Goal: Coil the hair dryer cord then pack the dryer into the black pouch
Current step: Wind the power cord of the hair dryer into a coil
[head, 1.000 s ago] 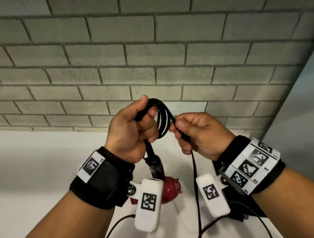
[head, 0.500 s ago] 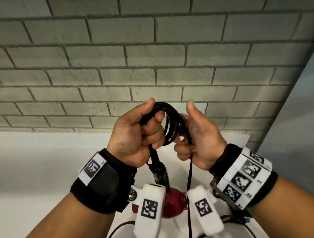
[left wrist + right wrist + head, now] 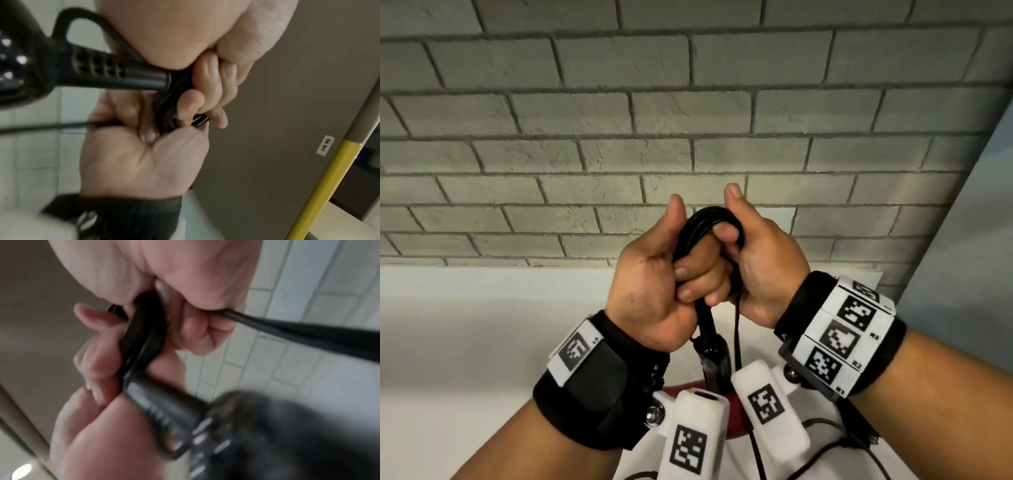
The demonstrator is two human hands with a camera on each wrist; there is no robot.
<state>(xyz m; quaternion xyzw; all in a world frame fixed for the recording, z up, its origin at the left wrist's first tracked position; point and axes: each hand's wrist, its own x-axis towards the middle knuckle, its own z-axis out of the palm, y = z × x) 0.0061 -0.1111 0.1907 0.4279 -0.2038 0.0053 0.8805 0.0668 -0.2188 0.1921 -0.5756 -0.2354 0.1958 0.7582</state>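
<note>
Hands meet at chest height before a grey brick wall (image 3: pixel 688 102). Left hand (image 3: pixel 654 281) has its grip curled tight around the coiled black cord (image 3: pixel 702 222), thumb upright; right hand (image 3: pixel 763 260) hooks its fingers through the same coil from the other side. Left wrist view alone shows the ribbed strain relief (image 3: pixel 115 76) where the cord enters the dryer handle, and a loose cord strand (image 3: pixel 41 128) crossing the right palm. Right wrist view is blurred, its lower corner filled by a dark handle. Hair dryer (image 3: pixel 688 389) hangs below the hands over the white tabletop (image 3: pixel 465 342), its red body mostly hidden by wrist cameras.
</note>
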